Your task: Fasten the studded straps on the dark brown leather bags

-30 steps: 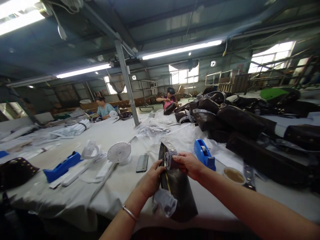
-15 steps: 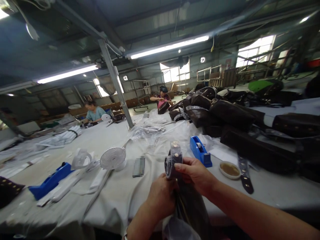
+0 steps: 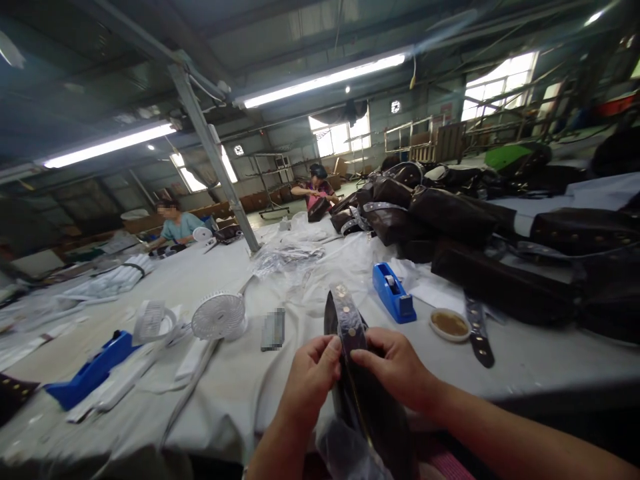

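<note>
Both my hands hold a dark brown leather bag (image 3: 373, 410) upright at the near edge of the white table (image 3: 240, 373). A studded strap (image 3: 347, 320) wrapped in clear film rises from the bag's top. My left hand (image 3: 310, 377) pinches the strap and bag edge from the left, and my right hand (image 3: 395, 367) pinches the strap from the right. Crumpled clear plastic (image 3: 345, 453) hangs below the bag.
A blue tape dispenser (image 3: 393, 301), a small dish (image 3: 449, 325) and a loose studded strap (image 3: 477, 331) lie to the right. A white desk fan (image 3: 219, 317), a phone (image 3: 273, 329) and another blue dispenser (image 3: 90, 377) lie left. Dark bags (image 3: 450, 217) are piled behind. Two people work at the table's far end.
The bag has come toward me off the table surface, and the rolled strap is now unrolled upward between my fingers. The view has tilted up.
</note>
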Demonstrator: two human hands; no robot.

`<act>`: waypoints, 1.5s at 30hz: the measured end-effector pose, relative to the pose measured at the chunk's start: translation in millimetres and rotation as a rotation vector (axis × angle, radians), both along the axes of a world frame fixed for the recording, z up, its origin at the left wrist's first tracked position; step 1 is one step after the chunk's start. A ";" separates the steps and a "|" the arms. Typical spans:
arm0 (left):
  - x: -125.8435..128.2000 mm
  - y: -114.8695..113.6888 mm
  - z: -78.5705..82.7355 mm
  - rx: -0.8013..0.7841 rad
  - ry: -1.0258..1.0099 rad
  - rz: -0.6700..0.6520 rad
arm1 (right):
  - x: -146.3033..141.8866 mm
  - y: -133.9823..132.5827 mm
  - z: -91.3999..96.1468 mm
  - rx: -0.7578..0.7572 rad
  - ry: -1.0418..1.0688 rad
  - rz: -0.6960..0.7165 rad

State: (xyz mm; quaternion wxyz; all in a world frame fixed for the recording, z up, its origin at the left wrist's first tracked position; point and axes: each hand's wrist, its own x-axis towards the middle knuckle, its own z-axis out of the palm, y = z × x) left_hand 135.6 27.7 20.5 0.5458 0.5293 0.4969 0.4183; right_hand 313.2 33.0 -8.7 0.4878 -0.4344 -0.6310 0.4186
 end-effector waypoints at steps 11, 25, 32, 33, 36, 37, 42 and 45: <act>23.5 -6.4 -6.5 -0.253 -0.279 0.070 | 0.9 -5.2 -20.2 0.246 -0.079 0.093; 26.2 -8.4 -17.2 0.149 0.287 0.224 | 12.5 3.8 -17.9 0.298 -0.437 0.153; 23.4 -10.4 -26.3 0.338 0.445 0.180 | 11.9 30.4 -13.5 -0.541 0.278 0.297; 23.6 -10.0 -27.6 0.367 0.465 0.166 | 8.5 33.5 -15.0 -0.622 0.356 0.310; 22.7 -9.3 -31.4 0.437 0.525 0.153 | -3.1 39.2 -20.3 -0.742 0.563 0.331; 21.6 -9.3 -32.5 0.452 0.541 0.149 | -6.6 39.7 -22.1 -0.745 0.613 0.335; 10.4 -9.1 -35.7 0.573 0.586 0.181 | -13.3 38.2 -26.5 -0.660 0.669 0.292; 2.9 -5.5 -32.7 0.480 0.584 0.300 | -11.9 37.5 -25.0 -0.633 0.592 0.253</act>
